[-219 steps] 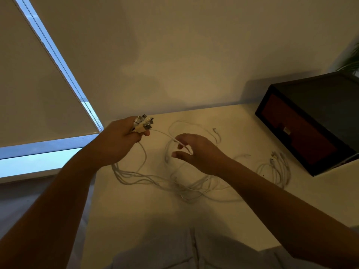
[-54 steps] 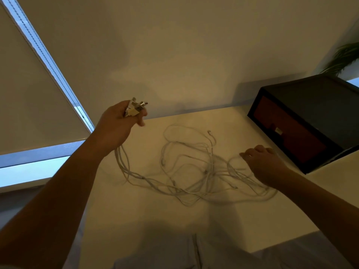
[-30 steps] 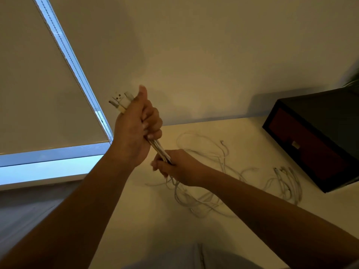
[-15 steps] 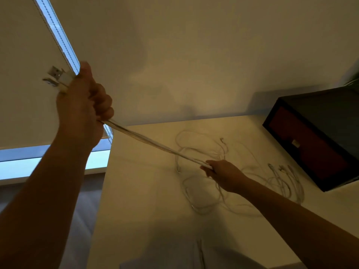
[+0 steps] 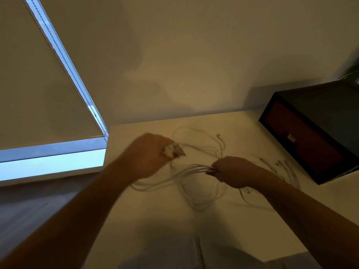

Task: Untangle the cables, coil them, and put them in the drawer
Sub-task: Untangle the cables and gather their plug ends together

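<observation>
— What does the left hand hold?

— The left hand [image 5: 149, 155], blurred, is curled round a clump of white plug ends [image 5: 172, 150] that poke out past its fingers. It hangs just above the table.

— And the right?

— The right hand [image 5: 232, 171] is clenched round the cables [image 5: 194, 169]. Several white strands run side by side out of the fist, leftward, and sag in a shallow arc under the left forearm.

— Where is the rest of the tangle?

— In loose loops [image 5: 204, 199] on the pale table [image 5: 155, 214], between the hands and on the person's side of them. One thin loop reaches toward the wall and ends in a small connector [image 5: 218, 135]. More connector ends [image 5: 281, 165] lie right of the right wrist, near the box; whether they touch it cannot be told.

— The drawer?

— A dark box [image 5: 320, 105] stands at the table's far right. Its reddish drawer front [image 5: 303, 144] is closed and carries a small pale pull [image 5: 290, 137].

— And around that?

— A roller blind [image 5: 38, 84] hangs at the left, with a bright strip of window [image 5: 52, 164] under it. A plain wall [image 5: 194, 55] runs behind the table, plant leaves [image 5: 352, 73] show at the right edge, and the person's pale garment [image 5: 194, 253] is at the bottom.
</observation>
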`<state>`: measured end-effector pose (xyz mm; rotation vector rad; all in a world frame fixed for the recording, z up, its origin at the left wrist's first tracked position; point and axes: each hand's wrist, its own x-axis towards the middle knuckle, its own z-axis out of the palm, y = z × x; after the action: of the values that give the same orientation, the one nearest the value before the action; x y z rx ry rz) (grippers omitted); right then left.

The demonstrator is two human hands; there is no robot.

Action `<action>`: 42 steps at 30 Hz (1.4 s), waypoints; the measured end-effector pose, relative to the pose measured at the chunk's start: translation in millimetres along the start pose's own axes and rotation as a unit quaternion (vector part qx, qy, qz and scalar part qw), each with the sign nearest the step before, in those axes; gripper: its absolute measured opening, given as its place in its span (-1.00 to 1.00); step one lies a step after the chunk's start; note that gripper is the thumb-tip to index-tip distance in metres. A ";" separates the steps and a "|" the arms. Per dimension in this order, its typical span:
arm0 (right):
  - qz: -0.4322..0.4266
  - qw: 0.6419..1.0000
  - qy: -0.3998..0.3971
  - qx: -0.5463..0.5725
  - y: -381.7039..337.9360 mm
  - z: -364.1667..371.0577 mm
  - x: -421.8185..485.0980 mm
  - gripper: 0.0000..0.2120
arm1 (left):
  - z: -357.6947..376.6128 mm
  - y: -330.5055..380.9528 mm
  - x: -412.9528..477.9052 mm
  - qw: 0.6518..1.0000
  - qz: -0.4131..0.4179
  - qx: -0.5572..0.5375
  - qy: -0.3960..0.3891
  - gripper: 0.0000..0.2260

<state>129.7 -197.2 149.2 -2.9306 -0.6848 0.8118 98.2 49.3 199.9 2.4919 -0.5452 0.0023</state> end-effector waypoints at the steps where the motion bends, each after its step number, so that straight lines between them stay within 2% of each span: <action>1: -0.007 1.000 0.002 0.006 -3.5 -7.0 -3.3 -0.67 | 17.6 4.2 2.1 0.998 0.004 0.042 -0.036 -0.58; 3: -0.015 1.000 0.008 0.015 -8.9 -19.0 -8.0 -0.72 | 48.2 15.2 5.6 0.993 -0.013 0.059 -0.102 -0.50; 5: -0.024 0.999 0.021 0.012 -11.3 -26.3 -11.2 -0.76 | 68.0 18.4 6.0 0.990 -0.004 0.013 -0.137 -0.56; 8: -0.035 0.997 0.073 0.002 -7.8 -26.6 -14.3 -0.81 | 71.1 10.1 10.1 0.993 0.000 -0.029 -0.117 -0.92; 11: -0.022 0.990 0.137 0.010 4.9 -12.7 -15.0 -0.79 | 57.2 12.7 15.3 0.996 0.014 -0.010 -0.085 -0.89; 13: 0.003 0.987 0.163 0.006 19.8 -1.6 -14.8 -0.74 | 44.5 12.6 17.9 0.998 0.013 -0.012 -0.060 -0.73; 16: 0.042 0.981 0.188 -0.009 50.1 11.4 -17.3 -0.73 | 27.0 11.9 17.8 0.998 -0.022 -0.064 -0.004 -0.78; 19: 0.094 0.976 0.194 -0.018 90.5 26.3 -26.1 -0.72 | 3.7 6.4 21.6 0.980 -0.069 -0.147 0.112 -0.83; 21: 0.123 0.973 0.195 -0.003 119.8 36.6 -36.9 -0.71 | -9.6 1.6 25.6 0.962 -0.104 -0.171 0.184 -0.69; 25: 0.123 0.969 0.216 -0.003 153.7 49.4 -53.2 -0.81 | -10.2 15.3 38.0 0.957 -0.128 -0.134 0.225 -0.73; 28: 0.108 0.966 0.236 -0.007 169.1 56.6 -57.6 -0.80 | -1.3 31.0 50.5 0.945 -0.144 -0.140 0.257 -0.78; 37: 0.089 0.980 0.177 -0.002 216.3 68.1 -66.4 -0.84 | 24.6 59.3 55.6 0.919 -0.184 -0.108 0.333 -0.78; 42: 0.131 0.985 0.113 -0.006 262.5 101.2 -68.0 -0.85 | 5.7 11.0 42.1 0.842 -0.292 -0.233 0.389 -0.68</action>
<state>134.1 -472.1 58.7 -3.0970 -0.2951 0.4752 131.9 22.0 206.3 1.8482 0.5077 0.5494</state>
